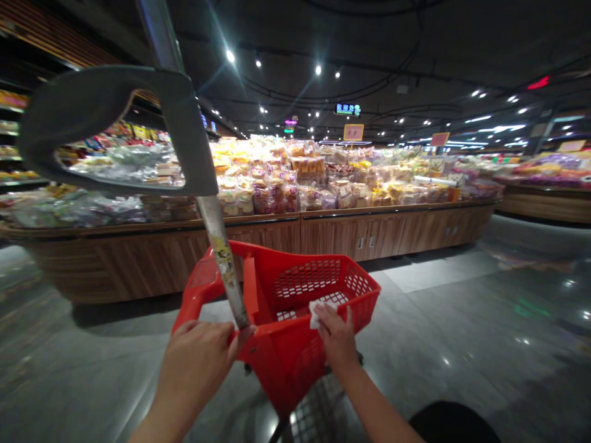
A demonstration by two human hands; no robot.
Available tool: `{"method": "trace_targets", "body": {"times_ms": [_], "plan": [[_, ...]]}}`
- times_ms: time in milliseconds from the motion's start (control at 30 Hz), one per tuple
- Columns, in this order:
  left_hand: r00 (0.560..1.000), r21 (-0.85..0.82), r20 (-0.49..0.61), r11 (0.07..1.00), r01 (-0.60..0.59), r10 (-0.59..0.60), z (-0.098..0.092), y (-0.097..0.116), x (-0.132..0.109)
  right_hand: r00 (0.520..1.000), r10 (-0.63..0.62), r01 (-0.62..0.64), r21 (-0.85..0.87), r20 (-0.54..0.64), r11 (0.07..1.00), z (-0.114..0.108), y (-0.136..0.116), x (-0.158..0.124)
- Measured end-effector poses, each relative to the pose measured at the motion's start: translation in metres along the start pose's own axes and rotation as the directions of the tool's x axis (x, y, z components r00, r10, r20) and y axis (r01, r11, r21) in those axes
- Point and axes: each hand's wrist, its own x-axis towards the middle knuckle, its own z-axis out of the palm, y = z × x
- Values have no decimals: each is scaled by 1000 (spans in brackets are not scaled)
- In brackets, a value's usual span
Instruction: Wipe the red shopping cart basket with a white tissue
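A red plastic shopping cart (289, 341) stands in front of me, with a perforated basket. My left hand (198, 357) is closed around the red cart's handle, close to the foot of a worn metal pole (224, 258). That pole rises past a large grey loop handle (189, 135). On the basket's near rim, my right hand (337, 338) presses a white tissue (316, 315), its fingers bent over the edge. Part of the tissue is hidden under those fingers.
Behind the cart runs a long wooden display counter (341, 237) heaped with packaged food (272, 184). A price sign (353, 132) stands above it. Another display (545, 191) is at the right, and stocked shelves (13, 135) line the left. Shiny grey floor tiles (462, 332) surround the cart.
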Motion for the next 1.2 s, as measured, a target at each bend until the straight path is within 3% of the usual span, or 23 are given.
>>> {"method": "trace_targets", "body": {"times_ms": [100,167,267,467,767,867,1067,1200], "plan": [[999,-5,-18,999,-33,33,4,-5,2,988,114,-127,-134,-100,983,-14,44,4],[997,-6,-35,998,-68,68,8,-8,3,977,166,-190,-192,-135,963,-22,61,7],[991,16,-69,994,-109,110,14,-14,7,978,171,-192,-208,-115,959,-22,58,9],[977,38,-142,987,-156,160,21,-28,12,999,38,-35,-97,22,995,-8,21,4],[969,16,-163,983,-184,184,23,-36,9,970,182,-219,-254,-160,942,-39,72,6],[966,18,-173,981,-194,194,23,-35,7,981,136,-164,-211,-138,964,-25,56,-4],[962,14,-192,980,-197,196,28,-39,8,994,-106,105,-75,-12,992,10,-5,-16],[967,-23,-163,979,-200,194,26,-44,10,987,-157,153,-115,-29,982,-3,6,-17]]}}
